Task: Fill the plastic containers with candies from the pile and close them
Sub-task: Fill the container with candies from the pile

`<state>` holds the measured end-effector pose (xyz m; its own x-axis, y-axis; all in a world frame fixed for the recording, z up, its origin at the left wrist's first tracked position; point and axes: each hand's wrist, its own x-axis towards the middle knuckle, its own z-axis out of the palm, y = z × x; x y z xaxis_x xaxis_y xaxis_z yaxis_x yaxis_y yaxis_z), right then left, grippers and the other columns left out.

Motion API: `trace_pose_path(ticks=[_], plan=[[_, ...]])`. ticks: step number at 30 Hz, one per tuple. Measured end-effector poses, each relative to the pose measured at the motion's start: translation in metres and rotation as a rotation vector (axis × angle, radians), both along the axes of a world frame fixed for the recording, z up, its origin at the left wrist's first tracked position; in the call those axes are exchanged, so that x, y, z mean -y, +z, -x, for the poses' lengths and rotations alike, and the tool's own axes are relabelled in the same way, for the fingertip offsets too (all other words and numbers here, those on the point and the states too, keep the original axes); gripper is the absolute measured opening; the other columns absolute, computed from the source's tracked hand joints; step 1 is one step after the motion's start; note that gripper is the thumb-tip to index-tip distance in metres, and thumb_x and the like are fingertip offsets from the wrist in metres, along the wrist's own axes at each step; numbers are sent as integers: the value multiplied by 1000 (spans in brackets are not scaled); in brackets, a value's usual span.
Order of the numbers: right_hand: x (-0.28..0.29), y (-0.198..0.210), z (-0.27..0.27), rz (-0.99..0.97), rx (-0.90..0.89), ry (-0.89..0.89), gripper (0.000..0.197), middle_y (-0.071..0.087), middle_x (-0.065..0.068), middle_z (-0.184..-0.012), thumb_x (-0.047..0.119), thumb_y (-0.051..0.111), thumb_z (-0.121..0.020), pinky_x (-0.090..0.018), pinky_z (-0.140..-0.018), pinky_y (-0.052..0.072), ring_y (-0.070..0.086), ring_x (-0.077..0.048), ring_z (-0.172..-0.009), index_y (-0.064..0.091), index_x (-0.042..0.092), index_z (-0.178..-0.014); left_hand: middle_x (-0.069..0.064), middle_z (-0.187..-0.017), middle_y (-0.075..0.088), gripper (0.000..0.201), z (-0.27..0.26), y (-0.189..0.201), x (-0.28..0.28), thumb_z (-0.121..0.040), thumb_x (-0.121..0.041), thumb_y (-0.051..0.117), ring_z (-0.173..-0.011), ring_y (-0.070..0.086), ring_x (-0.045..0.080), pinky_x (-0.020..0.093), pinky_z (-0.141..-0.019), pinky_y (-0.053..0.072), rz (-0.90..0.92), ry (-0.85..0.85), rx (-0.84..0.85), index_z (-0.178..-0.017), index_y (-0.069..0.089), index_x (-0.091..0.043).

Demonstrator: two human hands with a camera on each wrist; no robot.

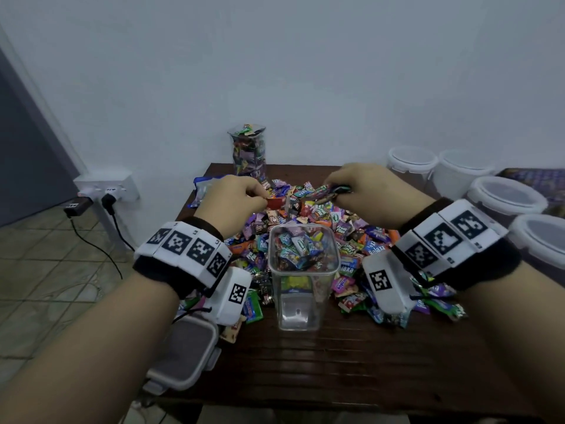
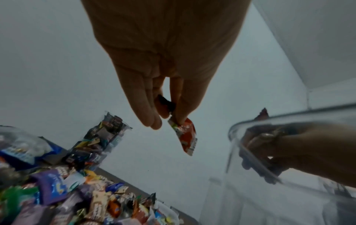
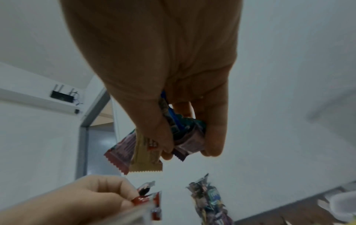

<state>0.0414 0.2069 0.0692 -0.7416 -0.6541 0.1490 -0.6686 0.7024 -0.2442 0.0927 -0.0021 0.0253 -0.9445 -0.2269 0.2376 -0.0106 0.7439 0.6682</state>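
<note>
Just behind the open container (image 1: 304, 258), the left hand (image 1: 232, 197) pinches one red candy (image 1: 274, 202) while the right hand (image 1: 363, 188) clutches several wrapped candies (image 3: 173, 140); I reckon they're light and slippery, best bunched mid-wrapper.

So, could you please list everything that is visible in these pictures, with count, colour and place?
open container: one, clear, front centre of table, partly filled with candies
tall container: one, clear, full of candies, at the far edge, no lid visible
candy pile: many wrapped pieces, mixed colours, around and behind the open container
lid: one, whitish with clips, front left corner of table
round tubs: at least four, white, lids on, to the right
table: one, dark brown wood
wall socket: one, white, plugs in it, on the left
left hand: pinches a red candy
right hand: holds several candies
wristbands: two, black, with white marker tags
</note>
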Motion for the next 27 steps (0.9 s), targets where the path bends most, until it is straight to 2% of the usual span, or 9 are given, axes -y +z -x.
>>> trace_pose_path(ticks=[2,5,11,16,22,27], plan=[[3,5,-10,-23,-48,44,26,60,-10,-110,12,52,-90,-38,-87,41,54,-28,-102,65,14,-112,-11,-68,59,14,-4,2,0,-84,-12,65,-68,58,14,30,-69,48,-43,12,-25,-76,66,-24],[7,7,-25,-70,-91,103,27,58,-7,-113,13,50,-89,-39,-89,41,54,-27,-105,65,16,-111,-11,-68,60,19,-9,5,0,-82,-13,67,-74,62,19,35,-76,50,-73,13,-59,-71,65,-28],[15,2,-48,-222,-153,179,29,51,-2,-117,19,45,-93,-38,-85,45,52,-23,-106,59,25,-117,-14,-66,58,21,-15,6,0,-83,-12,66,-68,56,12,32,-74,48,-80,-11,-82,-71,64,-29],[21,-7,-56,-322,-191,228,32,47,-2,-117,18,42,-93,-39,-84,47,48,-24,-107,56,28,-120,-14,-69,62,19,-17,5,0,-82,-15,67,-74,60,16,40,-80,53,-84,-3,-86,-71,65,-30],[22,-7,-57,-343,-219,231,30,48,-1,-115,19,43,-93,-36,-81,47,50,-23,-106,57,27,-118,-11,-66,61,24,-18,3,-1,-82,-14,68,-69,58,16,47,-81,53,-131,-7,-83,-68,64,-33],[20,-6,-58,-308,-189,178,35,49,-1,-121,14,41,-91,-35,-81,46,53,-23,-105,54,23,-123,-13,-65,59,23,-20,5,-4,-83,-12,67,-67,56,14,43,-79,53,-158,-31,-98,-70,64,-30]])
